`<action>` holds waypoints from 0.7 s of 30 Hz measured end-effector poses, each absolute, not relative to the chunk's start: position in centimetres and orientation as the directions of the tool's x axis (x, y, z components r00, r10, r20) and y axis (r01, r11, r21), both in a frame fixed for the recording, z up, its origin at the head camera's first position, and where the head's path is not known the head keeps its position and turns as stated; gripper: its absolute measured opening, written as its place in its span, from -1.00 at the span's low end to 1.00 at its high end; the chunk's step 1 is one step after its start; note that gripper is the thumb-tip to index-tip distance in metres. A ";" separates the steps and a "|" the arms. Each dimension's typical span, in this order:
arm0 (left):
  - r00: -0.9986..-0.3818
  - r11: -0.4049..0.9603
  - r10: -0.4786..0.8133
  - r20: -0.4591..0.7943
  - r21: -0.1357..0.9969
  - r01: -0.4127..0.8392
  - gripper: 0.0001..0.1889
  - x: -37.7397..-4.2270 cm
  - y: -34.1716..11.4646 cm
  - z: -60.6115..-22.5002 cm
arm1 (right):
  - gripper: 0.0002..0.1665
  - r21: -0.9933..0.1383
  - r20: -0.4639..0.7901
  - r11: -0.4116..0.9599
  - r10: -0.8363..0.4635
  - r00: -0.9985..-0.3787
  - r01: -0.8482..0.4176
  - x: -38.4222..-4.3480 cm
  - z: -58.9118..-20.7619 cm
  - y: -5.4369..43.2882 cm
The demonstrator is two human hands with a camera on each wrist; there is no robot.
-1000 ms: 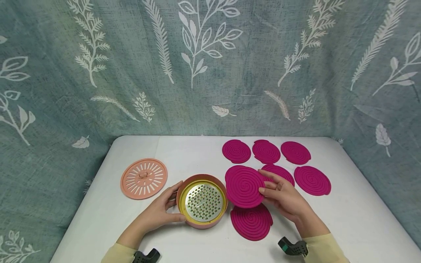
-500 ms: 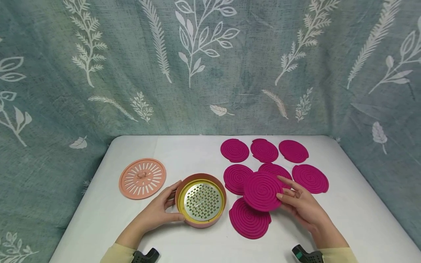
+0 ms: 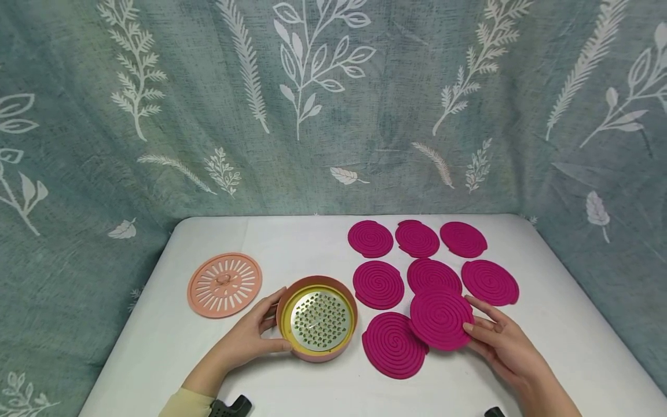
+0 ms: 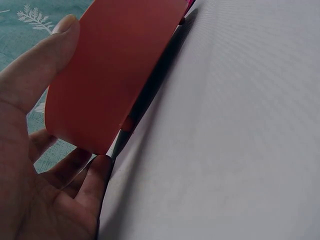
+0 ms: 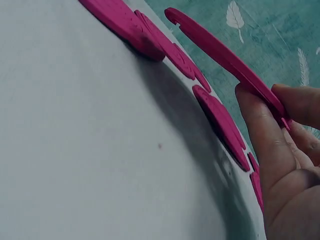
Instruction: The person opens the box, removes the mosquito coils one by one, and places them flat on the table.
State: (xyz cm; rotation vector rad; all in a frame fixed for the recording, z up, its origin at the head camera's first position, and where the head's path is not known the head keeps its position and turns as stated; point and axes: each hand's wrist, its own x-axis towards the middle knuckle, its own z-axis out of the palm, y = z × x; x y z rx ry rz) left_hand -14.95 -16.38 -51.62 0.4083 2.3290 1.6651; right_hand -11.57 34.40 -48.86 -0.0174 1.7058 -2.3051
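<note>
At the middle of the table in the head view stands a round pink container point(image 3: 355, 324) with a yellow ring and a metal grater plate point(image 3: 321, 321) inside. My left hand point(image 3: 256, 331) grips its left side, thumb at the front and fingers behind; the left wrist view shows the container's outer wall point(image 4: 112, 70) between them. With thumb and fingers, my right hand point(image 3: 505, 341) pinches the edge of a magenta spiral coaster point(image 3: 440, 319). In the right wrist view this coaster point(image 5: 215, 47) is raised and tilted above the table, and the head view has it overlapping another coaster point(image 3: 392, 347).
Several more magenta coasters lie in rows at the back right, among them a back-row coaster point(image 3: 370, 238) and a right-hand coaster point(image 3: 490, 282). To the left lies a pink slotted lid point(image 3: 224, 285) on the white table point(image 3: 302, 237). A patterned cloth point(image 3: 333, 139) hangs behind.
My right hand has carried the pinched coaster to the right and slightly toward me, uncovering a coaster in the middle row. The left hand keeps its grip on the container.
</note>
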 end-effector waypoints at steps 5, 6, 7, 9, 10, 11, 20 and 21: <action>-0.929 0.304 0.367 -0.036 0.949 0.083 0.21 -14.9 -16.4 -51.6 | -0.20 -0.930 -0.181 -0.285 -0.196 -0.964 0.233 -10.7 -49.3 35.6; -0.929 0.304 0.368 -0.035 0.949 0.085 0.22 -14.9 -16.4 -51.6 | -0.20 -0.926 -0.181 -0.298 -0.192 -0.964 0.233 -10.5 -49.4 35.8; -0.929 0.304 0.368 -0.033 0.949 0.087 0.22 -14.9 -16.4 -51.6 | -0.22 -0.921 -0.183 -0.309 -0.188 -0.965 0.235 -10.3 -49.5 36.1; -0.929 0.303 0.369 -0.029 0.949 0.091 0.22 -14.9 -16.4 -51.6 | -0.26 -0.917 -0.189 -0.320 -0.175 -0.966 0.237 -10.0 -49.6 36.5; -0.928 0.302 0.371 -0.028 0.949 0.092 0.22 -14.9 -16.4 -51.6 | -0.29 -0.914 -0.194 -0.326 -0.170 -0.966 0.241 -9.9 -49.6 36.7; -0.928 0.300 0.373 -0.028 0.949 0.092 0.21 -14.9 -16.4 -51.6 | -0.30 -0.911 -0.199 -0.333 -0.168 -0.965 0.246 -9.8 -49.6 36.8; -0.926 0.299 0.375 -0.035 0.950 0.085 0.22 -14.9 -16.3 -51.5 | -0.36 -0.904 -0.225 -0.334 -0.158 -0.962 0.266 -9.1 -49.9 37.6; -0.926 0.298 0.376 -0.035 0.951 0.085 0.22 -14.9 -16.3 -51.5 | -0.37 -0.905 -0.227 -0.332 -0.155 -0.961 0.267 -9.1 -49.9 37.7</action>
